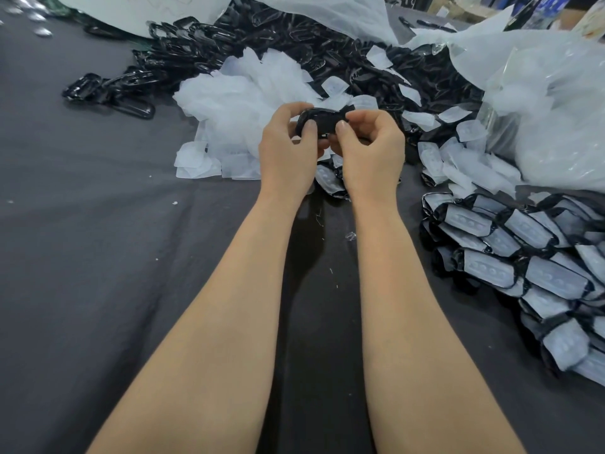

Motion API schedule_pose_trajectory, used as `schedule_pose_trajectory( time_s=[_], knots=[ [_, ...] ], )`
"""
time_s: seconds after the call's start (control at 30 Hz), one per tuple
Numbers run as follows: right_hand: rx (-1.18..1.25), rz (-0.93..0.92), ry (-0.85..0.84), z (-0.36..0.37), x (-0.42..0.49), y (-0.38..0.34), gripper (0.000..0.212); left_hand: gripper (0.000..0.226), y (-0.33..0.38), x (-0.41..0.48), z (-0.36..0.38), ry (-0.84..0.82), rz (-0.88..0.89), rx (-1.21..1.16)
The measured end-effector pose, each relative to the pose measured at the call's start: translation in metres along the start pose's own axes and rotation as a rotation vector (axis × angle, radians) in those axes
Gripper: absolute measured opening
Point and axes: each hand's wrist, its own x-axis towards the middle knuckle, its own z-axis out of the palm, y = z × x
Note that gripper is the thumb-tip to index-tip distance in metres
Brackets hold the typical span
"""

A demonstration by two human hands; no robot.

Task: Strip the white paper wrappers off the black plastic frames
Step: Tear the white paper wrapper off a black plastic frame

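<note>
Half hidden between left hand (288, 149) and right hand (370, 149), black frame (322, 117)

Dark grey cloth (98, 240) covering the table, crumpled translucent plastic bag (556, 103) at right, another (327, 11) behind

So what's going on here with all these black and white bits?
A person is working at a dark cloth-covered table, gripping one black plastic frame in the left hand and right hand. It looks bare of wrapper. Loose white paper wrappers lie heaped just behind, bare frames pile up farther back, and wrapped frames wait stacked at the right.
</note>
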Motion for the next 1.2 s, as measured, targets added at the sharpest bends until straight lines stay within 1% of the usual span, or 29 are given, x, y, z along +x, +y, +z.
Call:
schedule_pose_trajectory(
  time_s=[0.2,0.27,0.3,0.37,0.43,0.5,0.57,0.67,0.73,0.8,0.9,1.0,1.1,1.2],
  knots=[
    [-0.301,-0.138,-0.154,0.0,-0.002,-0.003,0.01,0.016,-0.003,0.002,-0.004,0.083,0.014,0.016],
    [-0.317,-0.149,-0.166,0.0,-0.002,-0.004,0.01,0.016,-0.003,0.002,-0.003,0.105,0.01,0.005],
    [-0.304,-0.137,-0.175,-0.001,-0.001,-0.003,0.014,0.016,-0.003,0.002,-0.003,0.114,0.006,-0.004],
    [-0.227,-0.073,-0.191,-0.004,0.001,-0.004,0.024,0.017,-0.002,0.003,-0.002,0.13,-0.009,-0.044],
    [-0.05,0.03,-0.159,-0.007,0.002,-0.006,0.029,0.017,-0.002,0.004,-0.002,0.137,-0.032,-0.088],
    [0.152,0.157,-0.1,-0.008,0.004,-0.007,0.025,0.018,-0.001,0.004,-0.002,0.133,-0.05,-0.107],
    [0.238,0.251,-0.054,-0.008,0.005,-0.006,0.019,0.019,-0.001,0.004,-0.001,0.122,-0.058,-0.103],
    [0.263,0.285,0.01,-0.007,0.004,-0.003,0.012,0.02,-0.001,0.003,0.0,0.104,-0.056,-0.086],
    [0.35,0.27,0.035,-0.005,0.004,-0.003,0.018,0.021,-0.001,0.003,-0.001,0.097,-0.054,-0.08],
    [0.419,0.236,0.025,-0.004,0.003,-0.003,0.024,0.022,-0.001,0.003,-0.001,0.089,-0.055,-0.078],
    [0.263,0.146,0.035,-0.002,0.002,-0.002,0.014,0.02,0.0,0.002,-0.001,0.063,-0.053,-0.063],
    [0.113,0.037,0.096,0.001,0.0,-0.001,0.005,0.014,0.001,0.0,0.0,0.028,-0.04,-0.032],
    [0.022,-0.038,0.114,0.003,-0.003,-0.003,0.002,0.012,0.003,-0.004,0.001,-0.02,-0.007,-0.002],
    [-0.04,-0.057,0.107,0.004,-0.004,-0.001,0.005,0.016,0.005,-0.005,0.0,-0.043,0.014,-0.004]
  ],
)
